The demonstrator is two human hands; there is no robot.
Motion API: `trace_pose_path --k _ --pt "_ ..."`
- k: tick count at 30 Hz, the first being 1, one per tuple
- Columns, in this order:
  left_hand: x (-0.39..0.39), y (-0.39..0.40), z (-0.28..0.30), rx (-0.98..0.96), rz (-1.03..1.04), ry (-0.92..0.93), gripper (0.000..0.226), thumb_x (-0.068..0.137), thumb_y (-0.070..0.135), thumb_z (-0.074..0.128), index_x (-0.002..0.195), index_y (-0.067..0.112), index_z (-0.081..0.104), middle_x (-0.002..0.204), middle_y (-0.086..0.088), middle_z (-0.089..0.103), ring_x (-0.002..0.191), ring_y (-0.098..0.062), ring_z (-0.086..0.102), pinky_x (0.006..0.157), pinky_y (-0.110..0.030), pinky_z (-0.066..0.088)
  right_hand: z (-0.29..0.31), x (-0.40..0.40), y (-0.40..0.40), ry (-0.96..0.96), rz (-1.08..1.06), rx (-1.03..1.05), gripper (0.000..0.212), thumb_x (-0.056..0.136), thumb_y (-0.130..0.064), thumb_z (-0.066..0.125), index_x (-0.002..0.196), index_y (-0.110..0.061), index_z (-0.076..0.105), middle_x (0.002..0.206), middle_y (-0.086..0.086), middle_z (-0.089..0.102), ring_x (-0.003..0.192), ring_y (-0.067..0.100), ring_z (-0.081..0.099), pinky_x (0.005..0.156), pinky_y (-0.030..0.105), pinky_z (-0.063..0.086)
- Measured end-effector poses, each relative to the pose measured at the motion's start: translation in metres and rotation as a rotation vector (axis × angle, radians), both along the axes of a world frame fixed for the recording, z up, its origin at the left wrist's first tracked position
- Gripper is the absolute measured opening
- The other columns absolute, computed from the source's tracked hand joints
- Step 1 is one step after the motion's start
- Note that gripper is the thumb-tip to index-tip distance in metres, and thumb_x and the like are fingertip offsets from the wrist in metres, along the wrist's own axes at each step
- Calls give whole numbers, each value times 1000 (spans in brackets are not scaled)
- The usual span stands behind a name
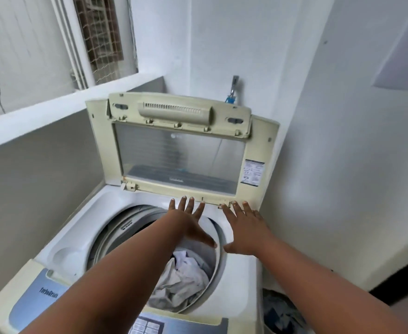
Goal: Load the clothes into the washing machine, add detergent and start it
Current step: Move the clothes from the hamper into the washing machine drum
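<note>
A white top-loading washing machine (61,237) stands below me with its cream lid (181,150) folded upright at the back. Pale crumpled clothes (181,280) lie inside the drum. My left hand (188,220) and my right hand (244,225) both reach forward over the drum, fingers spread, fingertips at the lid's lower hinged edge. Neither hand holds anything. A blue control panel (39,295) runs along the machine's front edge. No detergent shows.
A basket (280,312) with dark clothes sits on the floor to the machine's right. A tap (233,90) juts from the wall behind the lid. A low ledge (53,107) and a netted window are on the left; white walls close in behind and to the right.
</note>
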State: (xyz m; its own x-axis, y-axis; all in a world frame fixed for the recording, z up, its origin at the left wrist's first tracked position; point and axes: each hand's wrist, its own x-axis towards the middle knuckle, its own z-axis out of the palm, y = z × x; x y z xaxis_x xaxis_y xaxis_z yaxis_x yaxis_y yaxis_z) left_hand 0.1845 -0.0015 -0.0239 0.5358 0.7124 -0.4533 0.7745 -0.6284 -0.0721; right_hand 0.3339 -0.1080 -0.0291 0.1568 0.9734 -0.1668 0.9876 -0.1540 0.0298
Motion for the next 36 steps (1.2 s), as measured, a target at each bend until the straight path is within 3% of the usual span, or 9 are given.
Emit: trace_pose_path --k 10,18,23,26,33,36 --pt "115 -57 31 -5 -117 -135 128 59 92 46 147 31 -23 154 -4 -31 142 -25 -29 115 -54 -14 35 98 -60 -21 -131 26 110 75 -67 56 151 -28 -12 161 6 -10 147 31 -11 120 48 5" --pt "258 -95 -17 -48 -171 -12 129 58 92 46 147 30 -25 155 -5 -29 142 -26 -29 115 -51 -16 -37 233 -87 102 -192 -104 110 77 -61 60 151 -25 -13 161 10 -11 147 34 -11 119 49 6" --pt "343 -109 -95 -118 -152 101 126 62 91 44 147 27 -24 154 -7 -31 140 -28 -32 113 -52 -19 -113 324 -109 287 -229 -265 114 73 -74 53 151 -23 -11 160 11 -12 147 35 -10 117 51 6" --pt "369 -114 -150 -204 -114 117 125 64 90 43 148 25 -24 154 -7 -31 140 -29 -32 114 -53 -17 -172 357 -119 376 -299 -304 113 68 -77 51 152 -24 -2 161 11 0 146 36 1 116 52 16" --pt "376 -124 -300 -369 -41 167 124 66 88 43 147 25 -27 154 -6 -33 140 -27 -33 114 -49 -20 -316 376 -131 593 -405 -526 105 73 -67 57 152 -28 -1 161 5 3 147 34 4 116 45 22" --pt "373 -131 -383 -398 -46 187 123 67 87 44 148 25 -25 155 -9 -30 140 -28 -32 113 -49 -20 -399 371 -134 690 -501 -545 111 60 -76 56 149 -28 9 159 2 15 144 27 18 112 43 31"
